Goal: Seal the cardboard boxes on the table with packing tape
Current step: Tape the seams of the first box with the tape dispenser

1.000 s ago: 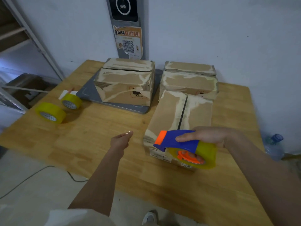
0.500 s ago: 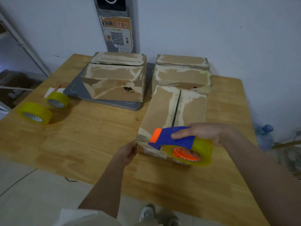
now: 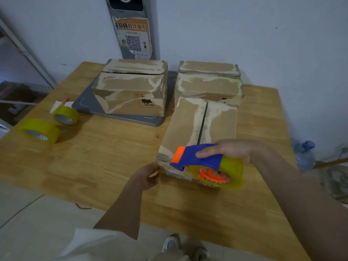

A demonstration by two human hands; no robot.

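A closed cardboard box (image 3: 185,125) with an untaped seam down its top lies on the wooden table (image 3: 113,157) right in front of me. My right hand (image 3: 235,150) grips a blue and orange tape dispenser (image 3: 199,157) loaded with a yellow tape roll, held at the box's near end. My left hand (image 3: 147,176) touches the box's near left corner with loosely bent fingers. Two more cardboard boxes stand behind: the back left box (image 3: 131,89) and the back right box (image 3: 209,85).
The back left box sits on a grey flat platform (image 3: 88,106). Two spare yellow tape rolls lie at the table's left, a larger roll (image 3: 39,130) and a smaller roll (image 3: 66,114). A water bottle (image 3: 305,157) stands on the floor to the right.
My left hand moved right from over the bare table to the near box's left corner. The dispenser in my right hand stayed at the box's near end.
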